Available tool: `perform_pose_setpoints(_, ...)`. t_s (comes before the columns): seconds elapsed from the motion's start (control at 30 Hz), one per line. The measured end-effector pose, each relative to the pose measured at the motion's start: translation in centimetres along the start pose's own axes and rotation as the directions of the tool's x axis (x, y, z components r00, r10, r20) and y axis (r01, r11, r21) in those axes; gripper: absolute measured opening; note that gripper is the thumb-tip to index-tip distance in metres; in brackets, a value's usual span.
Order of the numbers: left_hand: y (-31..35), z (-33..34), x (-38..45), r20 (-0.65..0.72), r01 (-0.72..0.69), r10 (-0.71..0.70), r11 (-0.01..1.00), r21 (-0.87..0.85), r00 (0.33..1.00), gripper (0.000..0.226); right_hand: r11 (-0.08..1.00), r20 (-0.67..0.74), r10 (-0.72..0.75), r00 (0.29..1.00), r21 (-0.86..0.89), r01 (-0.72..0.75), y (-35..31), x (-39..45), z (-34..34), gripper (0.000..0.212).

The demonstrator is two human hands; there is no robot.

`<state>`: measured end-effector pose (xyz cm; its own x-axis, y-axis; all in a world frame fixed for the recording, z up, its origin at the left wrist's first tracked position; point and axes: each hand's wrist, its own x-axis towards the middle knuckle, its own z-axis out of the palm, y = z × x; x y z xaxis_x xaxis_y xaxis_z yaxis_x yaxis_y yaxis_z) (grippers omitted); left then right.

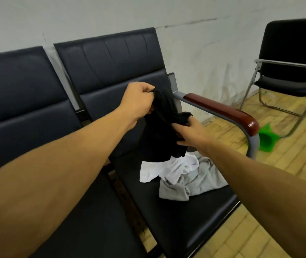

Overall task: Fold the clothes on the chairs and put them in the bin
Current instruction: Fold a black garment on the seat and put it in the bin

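A black garment (159, 135) hangs above the right seat of a row of dark padded chairs (185, 220). My left hand (139, 101) pinches its upper edge at the top. Lower and to the right, my right hand (189, 133) grips another part of the same cloth. Under the black garment, a crumpled white garment (167, 170) and a grey garment (195, 181) lie together on the seat. No bin is in view.
A wood-topped armrest (222, 110) on a grey metal tube borders the seat on the right. A green plastic object (265, 140) lies on the wooden floor behind it. A separate black chair (293, 62) stands at the far right by the white wall.
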<state>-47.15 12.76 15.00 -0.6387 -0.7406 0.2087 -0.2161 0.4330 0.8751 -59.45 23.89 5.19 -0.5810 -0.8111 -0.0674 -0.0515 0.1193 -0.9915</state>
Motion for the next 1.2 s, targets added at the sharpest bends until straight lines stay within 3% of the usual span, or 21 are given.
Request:
perform_pose_setpoints(0.07,2.3,-1.1,-0.9,-0.022,-0.037,0.038,0.998,0.041,0.999,0.019,0.997,0.062,-0.035,0.997,0.072,0.030,-2.5,-1.4,0.2,0.032)
perform_pose_setpoints(0.23,6.3,-4.3,-4.6,-0.018,-0.080,0.086,0.976,0.201,0.996,0.035,0.975,0.234,-0.156,0.960,0.194,0.111,-8.1,-6.0,2.7,0.031)
perform_pose_setpoints(0.4,7.8,-9.0,-11.1,-0.011,-0.093,0.099,0.957,0.275,0.995,0.037,0.965,0.224,-0.259,0.939,0.033,0.258,-11.2,-11.7,7.1,0.004)
perform_pose_setpoints(0.6,5.7,-18.1,-18.6,-0.083,-0.028,0.071,0.902,0.431,0.994,0.010,0.943,0.206,-0.286,0.936,-0.112,0.313,-12.5,-16.5,16.5,0.030)
perform_pose_setpoints(0.7,3.9,-23.5,-22.6,-0.152,0.015,0.065,0.882,0.471,0.986,0.015,0.924,0.226,-0.305,0.925,-0.164,0.345,-13.5,-18.5,22.7,0.030)
perform_pose_setpoints(0.83,1.7,-30.1,-27.4,-0.274,0.080,0.049,0.894,0.442,0.961,0.026,0.894,0.294,-0.317,0.902,-0.225,0.387,-15.1,-21.4,30.1,0.022)
perform_pose_setpoints(1.0,-0.6,-35.3,-31.0,-0.370,0.125,0.022,0.921,0.369,0.929,0.044,0.802,0.357,-0.346,0.868,-0.368,0.471,-15.6,-23.2,34.6,0.025)
perform_pose_setpoints(1.1,-1.8,-36.7,-32.2,-0.385,0.152,-0.017,0.934,0.324,0.923,0.042,0.760,0.388,-0.303,0.870,-0.453,0.467,-15.8,-23.6,35.8,0.029)
perform_pose_setpoints(1.2,-2.2,-37.1,-32.9,-0.357,0.219,-0.132,0.951,0.217,0.925,0.026,0.721,0.418,-0.291,0.860,-0.495,0.485,-15.6,-23.9,36.3,0.029)
